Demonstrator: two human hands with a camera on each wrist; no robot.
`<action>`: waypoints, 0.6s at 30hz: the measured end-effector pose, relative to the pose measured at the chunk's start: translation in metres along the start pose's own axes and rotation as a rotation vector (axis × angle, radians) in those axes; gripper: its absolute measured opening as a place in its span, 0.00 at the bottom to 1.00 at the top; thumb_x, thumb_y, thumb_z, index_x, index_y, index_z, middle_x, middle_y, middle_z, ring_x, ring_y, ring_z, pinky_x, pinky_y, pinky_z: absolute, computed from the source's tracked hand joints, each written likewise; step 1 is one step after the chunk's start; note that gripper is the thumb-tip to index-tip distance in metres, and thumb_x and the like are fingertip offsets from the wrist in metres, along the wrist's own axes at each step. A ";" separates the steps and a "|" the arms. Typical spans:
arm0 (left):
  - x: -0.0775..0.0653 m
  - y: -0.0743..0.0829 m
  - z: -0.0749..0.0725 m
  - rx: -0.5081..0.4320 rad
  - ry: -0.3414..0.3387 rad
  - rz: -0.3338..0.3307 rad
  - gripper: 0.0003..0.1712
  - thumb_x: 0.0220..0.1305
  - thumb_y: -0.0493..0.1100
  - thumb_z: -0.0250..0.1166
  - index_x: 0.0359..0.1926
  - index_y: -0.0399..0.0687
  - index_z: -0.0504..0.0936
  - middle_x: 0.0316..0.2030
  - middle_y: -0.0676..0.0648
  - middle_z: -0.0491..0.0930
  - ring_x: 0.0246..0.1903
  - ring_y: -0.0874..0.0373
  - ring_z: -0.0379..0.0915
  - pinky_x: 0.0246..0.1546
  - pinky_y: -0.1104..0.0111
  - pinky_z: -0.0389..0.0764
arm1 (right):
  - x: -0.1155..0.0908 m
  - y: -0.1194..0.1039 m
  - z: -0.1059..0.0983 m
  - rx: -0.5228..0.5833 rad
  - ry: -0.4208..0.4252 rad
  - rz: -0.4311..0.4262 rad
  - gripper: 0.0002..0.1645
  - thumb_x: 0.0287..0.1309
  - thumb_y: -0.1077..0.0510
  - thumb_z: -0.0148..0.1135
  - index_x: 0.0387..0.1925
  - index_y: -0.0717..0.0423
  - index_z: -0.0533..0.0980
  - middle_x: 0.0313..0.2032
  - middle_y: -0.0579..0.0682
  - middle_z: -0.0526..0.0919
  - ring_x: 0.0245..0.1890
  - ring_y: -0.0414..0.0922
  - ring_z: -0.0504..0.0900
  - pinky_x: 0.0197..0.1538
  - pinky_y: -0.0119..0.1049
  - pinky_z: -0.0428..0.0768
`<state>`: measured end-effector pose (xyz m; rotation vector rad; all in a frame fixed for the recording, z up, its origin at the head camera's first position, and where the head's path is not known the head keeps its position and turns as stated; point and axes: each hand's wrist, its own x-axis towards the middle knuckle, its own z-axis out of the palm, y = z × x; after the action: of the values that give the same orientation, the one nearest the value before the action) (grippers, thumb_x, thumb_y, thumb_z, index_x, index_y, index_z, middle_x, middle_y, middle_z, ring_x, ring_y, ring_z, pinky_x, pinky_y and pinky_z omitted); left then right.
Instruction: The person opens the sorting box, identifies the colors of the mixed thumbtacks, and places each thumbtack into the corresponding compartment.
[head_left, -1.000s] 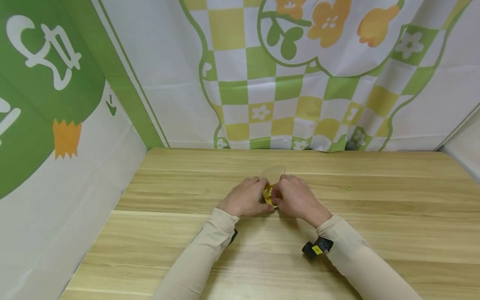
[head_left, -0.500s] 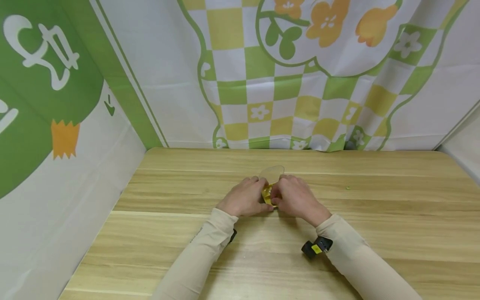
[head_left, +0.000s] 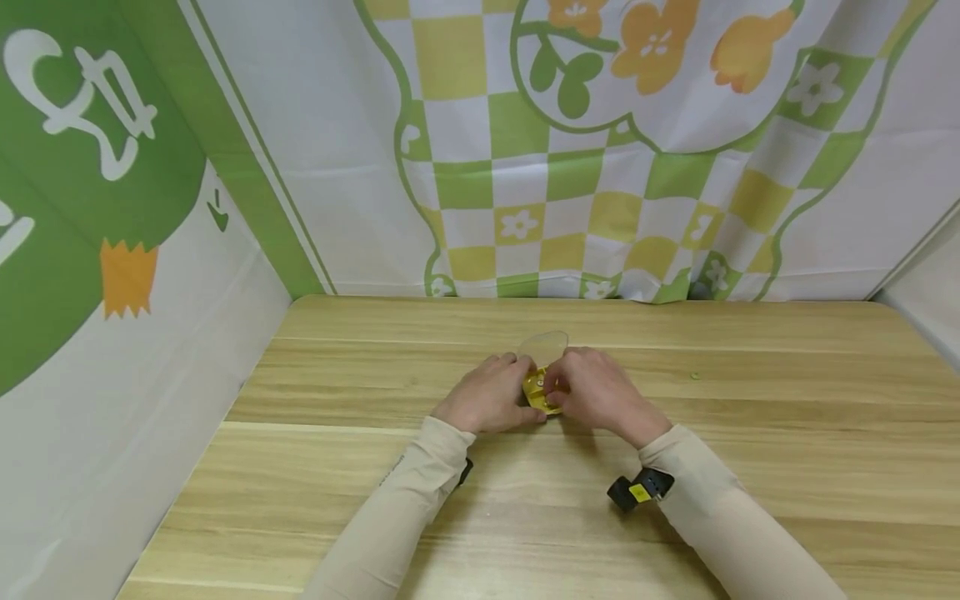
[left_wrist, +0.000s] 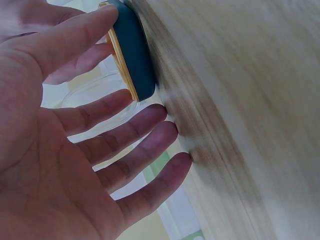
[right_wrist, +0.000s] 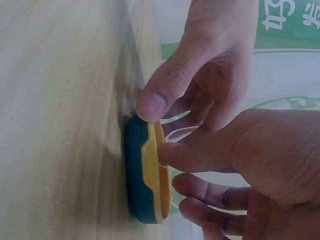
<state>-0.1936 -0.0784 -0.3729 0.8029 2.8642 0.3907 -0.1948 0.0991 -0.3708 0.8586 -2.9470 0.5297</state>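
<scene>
A small case [head_left: 534,398] lies in front of me, with a dark teal base, a yellow divided insert and a raised clear lid [head_left: 543,335]. My left hand [head_left: 486,395] grips it: in the left wrist view the thumb presses one end of the teal shell [left_wrist: 136,55] and the forefinger the other. Its remaining fingers are spread, tips close to the tabletop. My right hand [head_left: 600,392] bends over the yellow insert [right_wrist: 151,165], thumb dipping inside the rim. Whether these fingertips pinch something is hidden. A small pale round spot shows inside the insert in the head view.
A tiny green piece [head_left: 694,376] lies on the wooden table [head_left: 787,467], right of the hands. Behind the table's far edge hangs a checked, flowered cloth [head_left: 517,192]. A green and white printed cloth covers the left wall [head_left: 67,400].
My right hand has shifted slightly right and its fingers have drawn back a little, baring more of the yellow insert. The left hand and case stay put. The head view moved very slightly.
</scene>
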 end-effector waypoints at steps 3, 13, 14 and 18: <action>0.000 0.000 0.000 -0.001 0.002 -0.001 0.35 0.51 0.61 0.65 0.55 0.46 0.71 0.43 0.51 0.73 0.41 0.58 0.67 0.42 0.68 0.69 | 0.000 0.002 -0.003 0.007 -0.022 0.011 0.02 0.47 0.58 0.66 0.28 0.48 0.80 0.25 0.41 0.74 0.27 0.40 0.70 0.31 0.36 0.69; 0.000 0.000 0.000 -0.010 0.004 -0.005 0.36 0.50 0.61 0.66 0.55 0.45 0.70 0.43 0.51 0.73 0.41 0.58 0.67 0.43 0.68 0.70 | -0.002 0.008 -0.012 0.005 -0.059 0.035 0.02 0.48 0.57 0.66 0.27 0.48 0.80 0.27 0.41 0.77 0.29 0.40 0.72 0.33 0.36 0.72; 0.000 0.000 0.000 -0.008 0.003 -0.005 0.36 0.50 0.61 0.66 0.55 0.45 0.70 0.43 0.50 0.73 0.41 0.58 0.67 0.43 0.68 0.70 | -0.002 0.009 -0.013 0.005 -0.067 0.043 0.02 0.48 0.56 0.66 0.27 0.47 0.80 0.27 0.41 0.77 0.29 0.40 0.73 0.33 0.37 0.72; 0.000 0.000 0.000 -0.008 -0.001 -0.009 0.37 0.50 0.61 0.66 0.56 0.46 0.70 0.44 0.50 0.73 0.42 0.57 0.68 0.44 0.68 0.70 | -0.003 0.013 -0.018 0.008 -0.098 0.068 0.03 0.49 0.54 0.66 0.27 0.47 0.79 0.27 0.40 0.77 0.29 0.40 0.73 0.34 0.37 0.72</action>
<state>-0.1938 -0.0779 -0.3733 0.7886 2.8625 0.4006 -0.2005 0.1164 -0.3585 0.8103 -3.0749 0.5175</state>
